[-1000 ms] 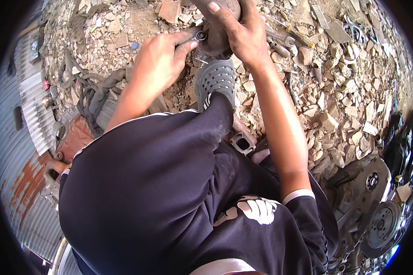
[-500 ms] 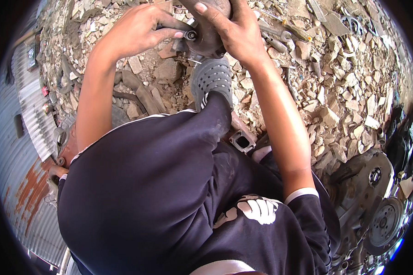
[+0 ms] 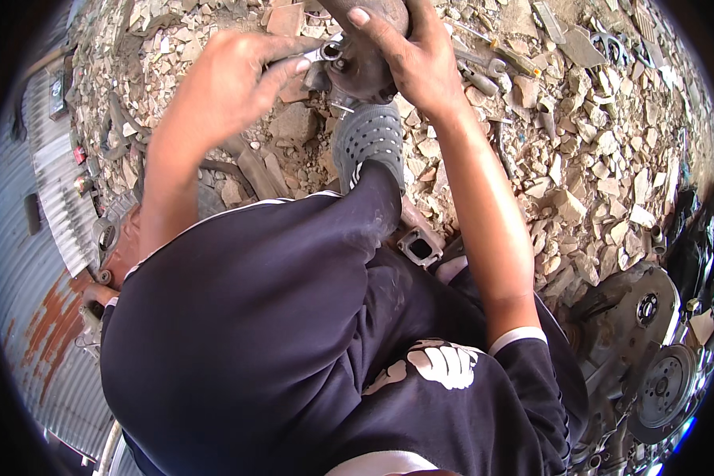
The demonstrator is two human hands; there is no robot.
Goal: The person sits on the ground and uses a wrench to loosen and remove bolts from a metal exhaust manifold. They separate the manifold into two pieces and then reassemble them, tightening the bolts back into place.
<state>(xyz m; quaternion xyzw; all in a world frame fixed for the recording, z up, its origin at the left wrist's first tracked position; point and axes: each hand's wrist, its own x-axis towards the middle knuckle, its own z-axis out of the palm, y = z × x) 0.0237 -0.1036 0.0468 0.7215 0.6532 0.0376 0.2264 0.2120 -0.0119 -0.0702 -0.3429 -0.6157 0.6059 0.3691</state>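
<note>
A dark cast metal part (image 3: 355, 75) is held at the top of the view, above a grey perforated clog (image 3: 369, 139) on my foot. My right hand (image 3: 424, 67) grips it from the right, thumb laid over its upper face. A metal wrench (image 3: 329, 51) sits on a bolt at the part's left side, and my left hand (image 3: 232, 87), slightly blurred, pinches its handle between thumb and fingers. A small silver rod or bolt (image 3: 343, 108) shows below the part.
Broken stone (image 3: 571, 206) covers the ground, scattered with tools such as an open-ended wrench (image 3: 496, 67). Corrugated sheets (image 3: 36, 333) line the left. A rusty pipe flange (image 3: 419, 247) lies by my leg, and greasy engine parts (image 3: 662, 385) with round plates are at the lower right.
My left hand and forearm have swung left from a second ago, with the wrench handle. Since half a second ago, the hand has dipped slightly. My right hand has stayed nearly in place.
</note>
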